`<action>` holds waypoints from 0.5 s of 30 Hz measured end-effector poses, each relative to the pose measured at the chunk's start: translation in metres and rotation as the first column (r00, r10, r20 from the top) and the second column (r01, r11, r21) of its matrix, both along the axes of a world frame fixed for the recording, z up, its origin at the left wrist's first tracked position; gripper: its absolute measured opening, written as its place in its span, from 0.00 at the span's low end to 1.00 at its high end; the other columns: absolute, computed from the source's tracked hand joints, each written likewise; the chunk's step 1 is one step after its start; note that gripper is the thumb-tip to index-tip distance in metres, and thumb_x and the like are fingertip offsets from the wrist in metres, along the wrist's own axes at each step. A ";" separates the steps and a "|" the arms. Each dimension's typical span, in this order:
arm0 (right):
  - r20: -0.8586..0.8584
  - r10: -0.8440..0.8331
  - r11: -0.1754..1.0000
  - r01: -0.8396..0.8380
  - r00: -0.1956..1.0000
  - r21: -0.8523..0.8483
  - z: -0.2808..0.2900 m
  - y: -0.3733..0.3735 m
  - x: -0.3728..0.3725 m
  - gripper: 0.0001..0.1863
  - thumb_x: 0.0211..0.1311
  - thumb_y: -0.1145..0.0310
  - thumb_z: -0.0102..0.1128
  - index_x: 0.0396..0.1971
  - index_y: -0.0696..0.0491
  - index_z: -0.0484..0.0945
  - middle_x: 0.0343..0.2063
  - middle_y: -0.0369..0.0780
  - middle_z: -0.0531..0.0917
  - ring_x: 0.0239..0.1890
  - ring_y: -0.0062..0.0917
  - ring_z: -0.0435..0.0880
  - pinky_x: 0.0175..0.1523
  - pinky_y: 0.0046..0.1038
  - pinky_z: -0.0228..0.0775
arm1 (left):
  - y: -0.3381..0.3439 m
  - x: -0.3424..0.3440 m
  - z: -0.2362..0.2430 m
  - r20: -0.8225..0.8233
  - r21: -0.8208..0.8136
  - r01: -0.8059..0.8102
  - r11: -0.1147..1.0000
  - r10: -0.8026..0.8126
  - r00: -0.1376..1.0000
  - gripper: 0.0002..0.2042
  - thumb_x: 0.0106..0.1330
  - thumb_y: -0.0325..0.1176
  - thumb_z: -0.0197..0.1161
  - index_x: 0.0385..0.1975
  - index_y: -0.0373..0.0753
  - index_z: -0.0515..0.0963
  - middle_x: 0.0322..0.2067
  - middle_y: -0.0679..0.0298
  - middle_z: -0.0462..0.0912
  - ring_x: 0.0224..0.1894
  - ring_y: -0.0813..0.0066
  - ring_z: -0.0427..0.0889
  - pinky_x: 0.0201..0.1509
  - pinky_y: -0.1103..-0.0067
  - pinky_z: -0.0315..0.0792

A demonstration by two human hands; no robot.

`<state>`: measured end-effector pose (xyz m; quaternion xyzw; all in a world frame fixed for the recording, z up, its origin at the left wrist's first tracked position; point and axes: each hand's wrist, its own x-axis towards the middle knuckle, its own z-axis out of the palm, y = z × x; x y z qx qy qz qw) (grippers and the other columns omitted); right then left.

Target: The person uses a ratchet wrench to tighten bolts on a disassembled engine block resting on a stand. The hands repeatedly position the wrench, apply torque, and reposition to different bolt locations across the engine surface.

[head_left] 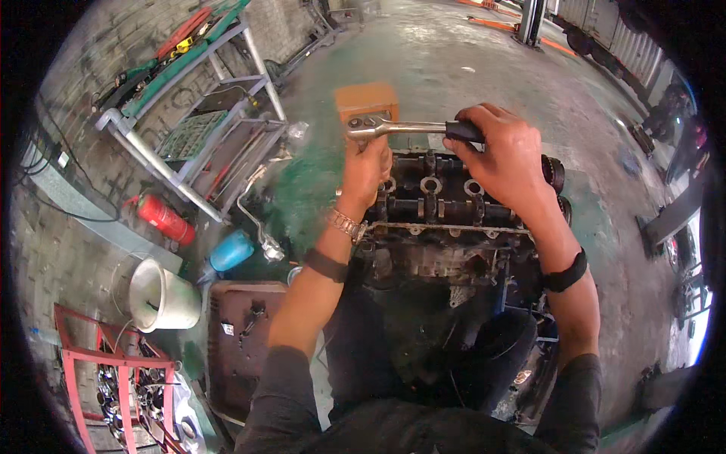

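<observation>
A ratchet wrench (416, 128) lies level across both my hands, above the far side of an engine (446, 250) with its camshafts exposed. My right hand (503, 155) is wrapped round its black handle. Just under the silver ratchet head, my left hand (367, 168) is closed, its fingers curled; whatever socket or extension it grips below the head is hidden. Behind the left hand stands an orange box (365, 98). The engine sits in front of my knees, with round plug holes along its top.
To the left are a metal tool rack (200, 106), a red fire extinguisher (165, 218), a blue jug (231, 251), a white bucket (163, 295) and a brown tray (234, 356) with small parts. A red frame (113, 356) holds more parts. A lift post (532, 21) stands far off.
</observation>
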<state>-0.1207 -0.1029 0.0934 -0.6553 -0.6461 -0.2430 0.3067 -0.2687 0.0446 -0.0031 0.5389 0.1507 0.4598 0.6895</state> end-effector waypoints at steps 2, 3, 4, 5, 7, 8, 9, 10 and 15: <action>-0.016 0.009 1.000 -0.009 1.000 -0.021 -0.003 0.004 0.002 0.12 0.50 0.64 0.70 0.32 0.54 0.80 0.29 0.40 0.82 0.32 0.40 0.81 0.34 0.36 0.71 | 0.003 0.000 -0.006 0.005 -0.020 -0.001 1.000 0.001 1.000 0.19 0.72 0.40 0.52 0.18 0.44 0.60 0.12 0.72 0.58 0.12 0.82 0.55 0.15 0.82 0.48; -0.021 0.014 1.000 -0.014 1.000 -0.025 -0.003 0.007 0.004 0.12 0.50 0.65 0.70 0.32 0.54 0.80 0.29 0.40 0.82 0.32 0.40 0.81 0.34 0.36 0.71 | 0.006 0.001 -0.008 0.010 -0.024 -0.001 1.000 0.001 1.000 0.18 0.72 0.40 0.52 0.18 0.44 0.60 0.12 0.72 0.58 0.12 0.82 0.55 0.15 0.82 0.48; -0.028 0.013 0.999 -0.014 1.000 -0.028 -0.003 0.009 0.006 0.12 0.50 0.65 0.70 0.32 0.54 0.79 0.28 0.40 0.82 0.31 0.40 0.81 0.34 0.36 0.71 | 0.007 0.002 -0.010 0.018 -0.017 -0.001 1.000 0.001 1.000 0.18 0.72 0.40 0.52 0.19 0.44 0.61 0.12 0.72 0.58 0.12 0.82 0.56 0.14 0.82 0.48; -0.020 0.034 0.999 -0.034 0.999 -0.029 -0.003 0.011 0.008 0.12 0.50 0.64 0.70 0.32 0.54 0.79 0.28 0.40 0.82 0.31 0.40 0.81 0.34 0.36 0.71 | 0.008 0.002 -0.011 0.017 -0.032 -0.007 0.999 0.008 1.000 0.18 0.72 0.40 0.52 0.19 0.44 0.61 0.12 0.72 0.58 0.12 0.83 0.56 0.14 0.82 0.48; 0.001 0.072 0.997 -0.072 0.997 -0.014 -0.001 0.018 0.013 0.12 0.49 0.64 0.70 0.31 0.54 0.79 0.28 0.40 0.82 0.31 0.41 0.81 0.34 0.36 0.70 | 0.010 0.004 -0.012 0.027 -0.028 -0.008 1.000 0.009 1.000 0.17 0.72 0.41 0.53 0.20 0.44 0.62 0.12 0.72 0.59 0.12 0.83 0.57 0.14 0.82 0.49; 0.012 0.077 0.997 -0.077 0.997 -0.029 0.000 0.021 0.016 0.12 0.49 0.64 0.70 0.31 0.54 0.79 0.28 0.40 0.82 0.31 0.41 0.81 0.34 0.36 0.70 | 0.011 0.005 -0.012 0.022 -0.035 -0.023 0.999 0.024 0.999 0.17 0.72 0.41 0.54 0.20 0.44 0.63 0.12 0.72 0.59 0.12 0.83 0.57 0.14 0.82 0.49; 0.031 0.092 0.995 -0.091 0.995 -0.033 0.001 0.024 0.020 0.13 0.49 0.64 0.70 0.31 0.54 0.79 0.28 0.40 0.82 0.31 0.41 0.80 0.34 0.37 0.70 | 0.010 0.005 -0.011 0.024 -0.036 -0.027 0.999 0.028 0.999 0.17 0.72 0.42 0.54 0.21 0.44 0.63 0.12 0.72 0.60 0.12 0.83 0.57 0.14 0.82 0.49; 0.049 0.109 0.994 -0.108 0.993 -0.032 0.001 0.028 0.023 0.13 0.49 0.63 0.70 0.31 0.54 0.79 0.28 0.40 0.81 0.31 0.41 0.80 0.34 0.37 0.70 | 0.010 0.006 -0.011 0.026 -0.038 -0.030 0.999 0.031 0.999 0.17 0.72 0.43 0.54 0.21 0.44 0.64 0.12 0.72 0.60 0.12 0.83 0.57 0.14 0.82 0.49; 0.061 0.170 0.984 -0.167 0.984 -0.054 -0.003 0.054 0.043 0.12 0.49 0.64 0.69 0.30 0.54 0.79 0.27 0.40 0.81 0.31 0.40 0.80 0.35 0.36 0.70 | -0.004 0.010 -0.012 -0.010 -0.039 -0.152 0.988 0.152 0.988 0.14 0.72 0.44 0.56 0.25 0.45 0.69 0.13 0.74 0.63 0.12 0.86 0.57 0.14 0.84 0.48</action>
